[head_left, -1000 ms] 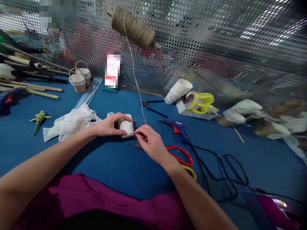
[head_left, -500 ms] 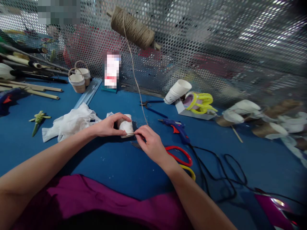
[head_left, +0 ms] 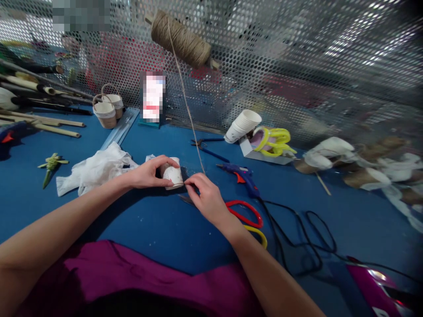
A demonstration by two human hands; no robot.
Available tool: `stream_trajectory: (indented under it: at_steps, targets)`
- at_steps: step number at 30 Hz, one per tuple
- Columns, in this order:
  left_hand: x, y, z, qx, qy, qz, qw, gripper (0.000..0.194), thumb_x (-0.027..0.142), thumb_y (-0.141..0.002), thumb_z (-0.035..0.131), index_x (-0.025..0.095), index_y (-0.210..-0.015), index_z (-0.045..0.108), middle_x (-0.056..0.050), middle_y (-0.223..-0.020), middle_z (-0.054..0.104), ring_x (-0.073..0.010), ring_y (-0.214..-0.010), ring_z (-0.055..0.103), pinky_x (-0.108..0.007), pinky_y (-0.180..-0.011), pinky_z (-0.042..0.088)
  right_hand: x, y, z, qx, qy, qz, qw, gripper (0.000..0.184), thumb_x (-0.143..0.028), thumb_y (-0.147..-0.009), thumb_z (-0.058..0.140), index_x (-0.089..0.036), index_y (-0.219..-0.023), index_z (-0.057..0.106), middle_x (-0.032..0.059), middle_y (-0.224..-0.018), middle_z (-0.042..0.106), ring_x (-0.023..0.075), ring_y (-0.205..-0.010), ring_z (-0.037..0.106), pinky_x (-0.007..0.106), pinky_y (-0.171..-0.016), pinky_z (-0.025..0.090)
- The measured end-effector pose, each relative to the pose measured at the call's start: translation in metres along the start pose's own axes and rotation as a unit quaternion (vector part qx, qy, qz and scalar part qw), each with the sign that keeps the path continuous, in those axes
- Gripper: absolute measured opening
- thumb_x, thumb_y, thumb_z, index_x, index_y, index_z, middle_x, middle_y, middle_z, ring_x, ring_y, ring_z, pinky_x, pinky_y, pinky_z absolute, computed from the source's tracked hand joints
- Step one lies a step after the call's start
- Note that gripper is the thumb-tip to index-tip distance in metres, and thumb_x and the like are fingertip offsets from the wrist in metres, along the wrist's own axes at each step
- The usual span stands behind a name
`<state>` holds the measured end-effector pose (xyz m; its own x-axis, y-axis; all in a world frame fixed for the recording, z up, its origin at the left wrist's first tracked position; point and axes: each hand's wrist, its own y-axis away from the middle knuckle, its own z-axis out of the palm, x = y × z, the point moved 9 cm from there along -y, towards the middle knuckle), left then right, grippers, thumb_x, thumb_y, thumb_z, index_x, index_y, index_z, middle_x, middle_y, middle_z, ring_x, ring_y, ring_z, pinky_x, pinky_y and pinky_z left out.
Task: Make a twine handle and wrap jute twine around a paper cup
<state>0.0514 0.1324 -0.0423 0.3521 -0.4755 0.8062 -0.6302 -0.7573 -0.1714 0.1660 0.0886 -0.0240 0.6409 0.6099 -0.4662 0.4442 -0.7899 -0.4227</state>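
A small white paper cup (head_left: 174, 172) lies on its side on the blue tabletop, its rim toward the right. My left hand (head_left: 154, 172) grips it from the left, thumb below and fingers over the top. Close to the rim, my right hand (head_left: 202, 190) pinches a thin jute twine (head_left: 187, 105) between thumb and fingertips. That twine runs up to a large spool (head_left: 181, 39) on the perforated metal panel. A short stretch of twine appears to lie along the cup's rim. Under my right wrist, scissors (head_left: 246, 212) with red and yellow handles are partly hidden.
A blue glue gun (head_left: 243, 176) with a black cord lies right of my hands, pliers (head_left: 209, 149) behind. Stacked paper cups (head_left: 243, 125) and a box with yellow tape (head_left: 272, 143) stand at the back. White cloth (head_left: 99, 169) and two twine-wrapped baskets (head_left: 106, 115) are left.
Both hands keep their grip on the cup and twine, with only slight finger movement at the rim. The whole view has shifted a little to the left.
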Motion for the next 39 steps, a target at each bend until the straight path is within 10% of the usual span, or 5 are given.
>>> stream_trajectory:
  at_steps: [27, 39]
  targets:
    - [0.001, 0.0, -0.001, -0.001, -0.007, -0.008, 1.0, 0.04, 0.03, -0.072, 0.061, 0.017, -0.109, 0.05, -0.006, -0.099, 0.055, -0.0169, -0.082, 0.051, -0.033, -0.074, 0.042, 0.024, 0.003, 0.001, 0.042, -0.094, 0.116, 0.988, 0.007, -0.014, -0.077, 0.048, -0.019, -0.077, 0.053, 0.0071, -0.085, 0.059, 0.0191, -0.082, 0.056, 0.037, -0.078, 0.046]
    - [0.001, 0.009, -0.001, 0.036, 0.005, -0.052, 0.998, 0.042, 0.027, -0.071, 0.062, 0.016, -0.109, 0.049, -0.01, -0.108, 0.058, -0.0186, -0.087, 0.055, -0.033, -0.074, 0.042, 0.031, 0.022, 0.035, -0.113, -0.329, 0.344, 0.872, 0.018, -0.028, -0.076, 0.053, -0.015, -0.064, 0.057, -0.0023, -0.046, 0.053, 0.0073, -0.034, 0.047, 0.02, -0.035, 0.038]
